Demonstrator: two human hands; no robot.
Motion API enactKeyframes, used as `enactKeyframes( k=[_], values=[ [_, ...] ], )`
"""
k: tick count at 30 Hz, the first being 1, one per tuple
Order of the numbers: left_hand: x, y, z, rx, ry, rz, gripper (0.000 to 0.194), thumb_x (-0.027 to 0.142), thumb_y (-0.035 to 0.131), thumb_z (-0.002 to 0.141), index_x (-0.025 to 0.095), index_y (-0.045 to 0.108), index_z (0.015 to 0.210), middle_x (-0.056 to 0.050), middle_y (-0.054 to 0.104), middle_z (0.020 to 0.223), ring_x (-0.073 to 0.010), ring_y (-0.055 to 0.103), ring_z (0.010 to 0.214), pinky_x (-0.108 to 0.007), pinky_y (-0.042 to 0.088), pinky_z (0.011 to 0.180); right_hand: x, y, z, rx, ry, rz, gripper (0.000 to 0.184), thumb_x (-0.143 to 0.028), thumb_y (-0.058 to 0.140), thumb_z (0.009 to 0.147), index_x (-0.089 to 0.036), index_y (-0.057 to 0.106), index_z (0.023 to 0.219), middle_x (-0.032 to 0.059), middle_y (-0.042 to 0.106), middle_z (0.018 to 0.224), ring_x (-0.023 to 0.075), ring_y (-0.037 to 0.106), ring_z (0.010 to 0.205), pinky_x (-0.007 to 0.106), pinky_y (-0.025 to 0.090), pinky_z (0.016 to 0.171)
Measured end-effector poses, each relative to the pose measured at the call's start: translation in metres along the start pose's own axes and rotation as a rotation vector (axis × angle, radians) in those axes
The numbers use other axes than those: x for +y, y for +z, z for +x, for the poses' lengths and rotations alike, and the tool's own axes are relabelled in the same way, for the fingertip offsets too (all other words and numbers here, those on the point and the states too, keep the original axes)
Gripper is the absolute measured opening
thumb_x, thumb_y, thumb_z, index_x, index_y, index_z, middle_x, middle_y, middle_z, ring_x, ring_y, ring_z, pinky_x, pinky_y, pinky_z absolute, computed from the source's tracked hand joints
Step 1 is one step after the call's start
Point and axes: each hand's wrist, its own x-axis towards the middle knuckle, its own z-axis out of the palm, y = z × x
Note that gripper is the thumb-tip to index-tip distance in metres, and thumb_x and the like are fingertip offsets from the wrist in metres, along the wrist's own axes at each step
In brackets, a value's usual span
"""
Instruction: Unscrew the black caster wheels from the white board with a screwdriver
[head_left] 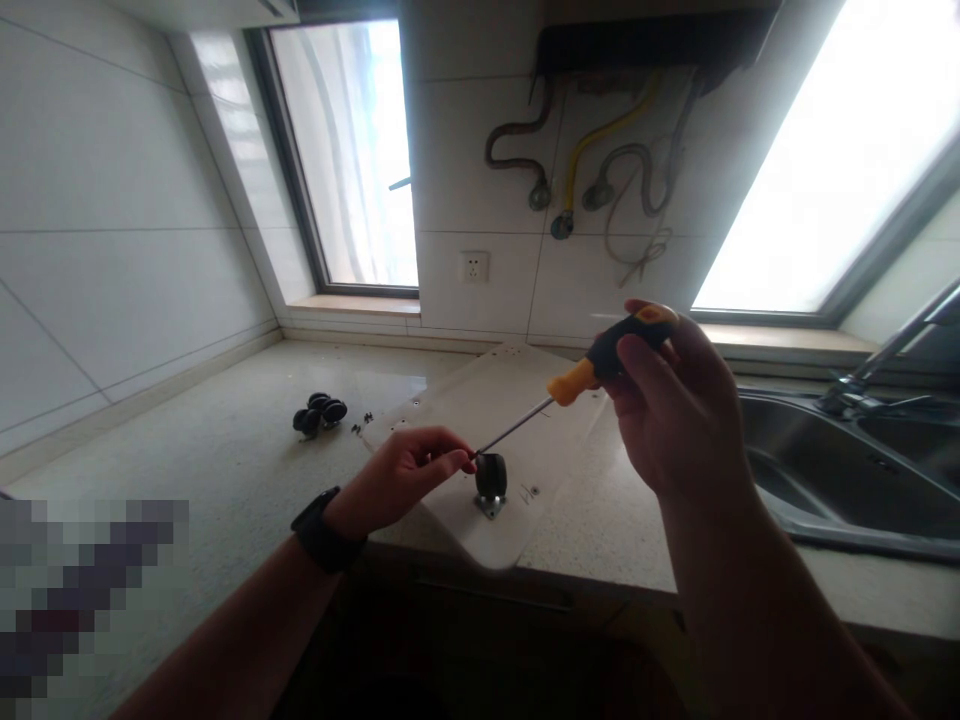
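Note:
My right hand (667, 400) is wrapped round the yellow and black handle of a screwdriver (577, 380), whose shaft slants down to the left. At the shaft's tip, the thumb and fingers of my left hand (412, 465) are pinched together; whatever sits between them is too small to make out. Just below the tip, a black caster wheel (491, 475) stands on its metal plate near the front corner of a white board (480, 545). The board lies on the countertop, its front corner reaching the counter's edge. A dark watch band is on my left wrist.
Several black casters (321, 412) lie in a cluster on the countertop (225, 470) at left, with small dark screws (362, 424) beside them. A steel sink (832, 480) with a faucet (855, 395) is at right. Pipes and a wall socket (474, 266) are behind.

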Motion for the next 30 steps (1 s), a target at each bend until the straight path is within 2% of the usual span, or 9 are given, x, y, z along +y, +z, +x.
enactKeyframes(
  k=[4,8,15,17,19,21,25,27,30],
  values=[
    [-0.003,0.005,0.001,-0.028,-0.039,-0.061,0.025,0.039,0.062,0.096,0.020,0.072,0.110,-0.007,0.075,0.102,-0.0129,0.061,0.076,-0.025,0.047,0.067,0.023,-0.013,-0.005,0.138,0.019,0.166,0.030,-0.028,0.074,0.086,-0.030,0.064,0.115,-0.0018,0.060,0.101,0.0129,0.064,0.088,0.029,0.057,0.072],
    [-0.004,0.010,0.003,0.015,-0.037,-0.035,0.022,0.037,0.063,0.096,0.018,0.073,0.099,-0.006,0.076,0.095,-0.0134,0.063,0.077,-0.026,0.048,0.070,0.043,-0.021,-0.012,0.161,0.045,0.242,0.030,-0.026,0.074,0.087,-0.031,0.067,0.115,-0.0023,0.061,0.104,0.0117,0.064,0.090,0.028,0.057,0.074],
    [-0.003,0.013,0.004,0.055,-0.031,0.014,0.023,0.036,0.060,0.096,0.016,0.073,0.094,-0.006,0.076,0.091,-0.0163,0.067,0.082,-0.029,0.051,0.077,0.051,-0.023,-0.018,0.227,0.067,0.272,0.026,-0.027,0.073,0.088,-0.029,0.067,0.112,-0.0022,0.064,0.100,0.0122,0.066,0.090,0.029,0.057,0.076],
    [-0.005,-0.002,0.005,0.073,0.002,0.100,0.023,0.037,0.060,0.095,0.017,0.073,0.095,-0.006,0.076,0.092,-0.0173,0.068,0.084,-0.030,0.052,0.077,0.051,-0.024,-0.022,0.269,0.054,0.298,0.022,-0.027,0.072,0.089,-0.028,0.067,0.110,-0.0024,0.064,0.100,0.0123,0.066,0.091,0.031,0.058,0.080],
    [-0.013,-0.029,0.005,0.144,0.038,0.242,0.024,0.038,0.060,0.095,0.017,0.073,0.096,-0.006,0.076,0.093,-0.0174,0.068,0.084,-0.030,0.051,0.077,0.053,-0.025,-0.028,0.310,0.057,0.317,0.019,-0.026,0.071,0.090,-0.028,0.067,0.108,-0.0031,0.065,0.099,0.0115,0.066,0.092,0.031,0.059,0.082],
    [-0.030,-0.064,0.004,0.321,0.028,0.377,0.029,0.041,0.058,0.095,0.017,0.073,0.097,-0.006,0.076,0.093,-0.0169,0.067,0.081,-0.029,0.050,0.076,0.055,-0.027,-0.035,0.349,0.077,0.331,0.018,-0.026,0.072,0.089,-0.028,0.068,0.107,-0.0035,0.065,0.099,0.0101,0.066,0.091,0.029,0.059,0.082],
    [-0.089,-0.127,-0.004,0.604,-0.212,0.547,0.036,0.045,0.055,0.092,0.015,0.074,0.097,-0.008,0.077,0.088,-0.0184,0.067,0.078,-0.030,0.049,0.073,0.057,-0.031,-0.049,0.416,0.128,0.352,0.018,-0.026,0.074,0.087,-0.028,0.071,0.104,-0.0040,0.065,0.103,0.0085,0.067,0.091,0.025,0.060,0.081],
    [-0.122,-0.143,-0.009,0.639,-0.284,0.566,0.037,0.044,0.054,0.091,0.013,0.074,0.088,-0.010,0.077,0.084,-0.0218,0.068,0.080,-0.032,0.048,0.074,0.058,-0.031,-0.055,0.429,0.155,0.345,0.016,-0.028,0.074,0.088,-0.029,0.071,0.104,-0.0045,0.065,0.104,0.0082,0.067,0.091,0.026,0.061,0.083],
    [-0.160,-0.146,-0.014,0.644,-0.374,0.597,0.036,0.043,0.058,0.087,0.013,0.074,0.079,-0.010,0.077,0.080,-0.0247,0.068,0.079,-0.033,0.047,0.076,0.058,-0.030,-0.064,0.427,0.187,0.334,0.015,-0.031,0.072,0.089,-0.029,0.072,0.104,-0.0043,0.067,0.098,0.0078,0.067,0.089,0.025,0.061,0.084]
  ],
)
